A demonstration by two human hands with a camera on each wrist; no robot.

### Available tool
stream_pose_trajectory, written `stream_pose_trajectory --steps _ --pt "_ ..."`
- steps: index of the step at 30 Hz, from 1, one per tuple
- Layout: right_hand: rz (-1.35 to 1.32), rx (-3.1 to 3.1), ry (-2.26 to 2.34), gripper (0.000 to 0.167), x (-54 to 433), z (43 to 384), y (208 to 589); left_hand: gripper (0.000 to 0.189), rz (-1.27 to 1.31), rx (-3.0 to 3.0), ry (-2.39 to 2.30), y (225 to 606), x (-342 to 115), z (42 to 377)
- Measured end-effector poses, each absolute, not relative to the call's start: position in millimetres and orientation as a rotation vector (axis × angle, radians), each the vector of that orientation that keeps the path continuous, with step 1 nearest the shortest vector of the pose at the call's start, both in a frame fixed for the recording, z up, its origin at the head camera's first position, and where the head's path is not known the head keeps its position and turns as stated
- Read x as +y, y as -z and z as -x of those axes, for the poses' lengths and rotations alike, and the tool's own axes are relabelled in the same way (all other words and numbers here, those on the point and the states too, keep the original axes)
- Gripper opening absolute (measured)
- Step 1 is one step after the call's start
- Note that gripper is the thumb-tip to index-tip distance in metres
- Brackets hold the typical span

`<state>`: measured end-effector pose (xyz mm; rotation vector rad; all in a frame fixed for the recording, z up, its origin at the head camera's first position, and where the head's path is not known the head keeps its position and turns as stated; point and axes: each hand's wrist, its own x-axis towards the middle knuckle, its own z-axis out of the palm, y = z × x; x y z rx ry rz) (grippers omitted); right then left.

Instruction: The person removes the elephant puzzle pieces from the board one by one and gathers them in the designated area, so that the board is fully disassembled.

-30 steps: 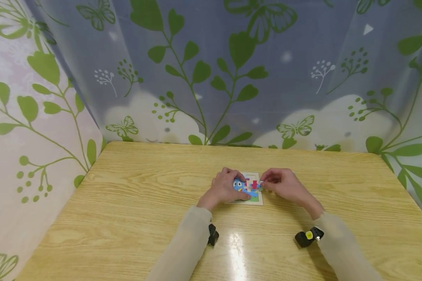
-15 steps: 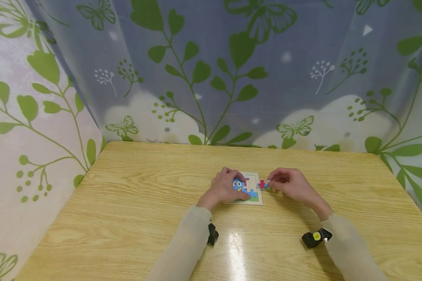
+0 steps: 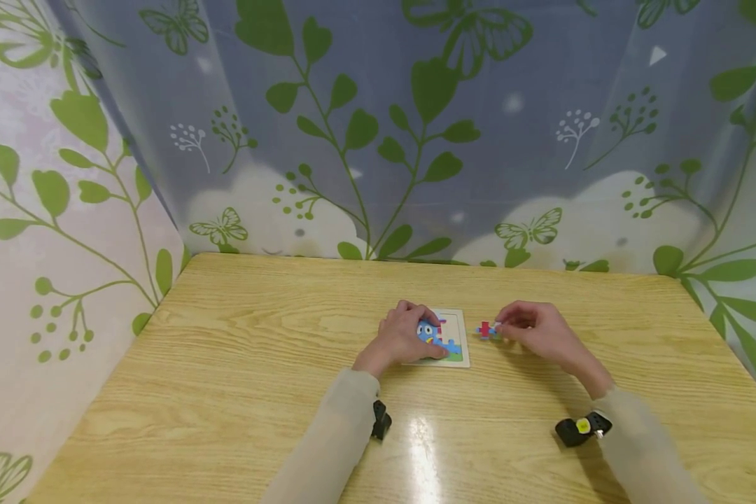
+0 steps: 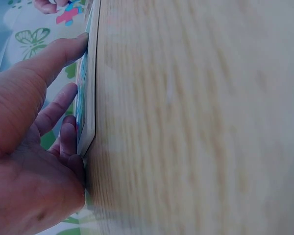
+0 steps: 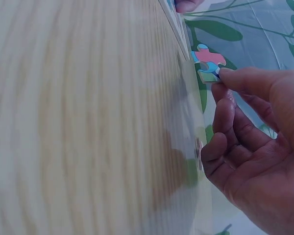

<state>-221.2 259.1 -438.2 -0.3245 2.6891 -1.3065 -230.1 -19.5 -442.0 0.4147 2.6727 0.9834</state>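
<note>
A small jigsaw puzzle board (image 3: pixel 465 343) with a pale frame lies on the table. Its picture has a blue character with big eyes, and bare backing shows at the upper right. My left hand (image 3: pixel 407 334) rests over the board's left part, thumb and index fingertips touching its top; the hand hides that side. To the right of the board, my right hand (image 3: pixel 538 327) pinches a puzzle piece (image 3: pixel 484 330) between thumb and index finger. The piece is red and blue with a bit of green, held apart from the board. In the right wrist view the other fingers curl loosely below it.
The wooden table (image 3: pixel 258 392) reaches back to a leaf-patterned cloth (image 3: pixel 378 140). Beneath my right hand a small thin thing (image 5: pixel 199 152) lies on the table, too edge-on to tell. Both wrists carry black cameras (image 3: pixel 573 430).
My right hand has moved rightward with the puzzle piece, from over the board to the space beside it. The bare backing shows more fully. My left hand has stayed in place.
</note>
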Motion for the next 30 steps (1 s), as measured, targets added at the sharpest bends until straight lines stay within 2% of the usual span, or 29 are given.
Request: stream_pose_trajectory --steps 30 --pt "0.296 2.782 1.251 0.021 310.4 219.7 434.9 0.043 -0.428 2.67 -0.974 443.8 -20.7 232.7"
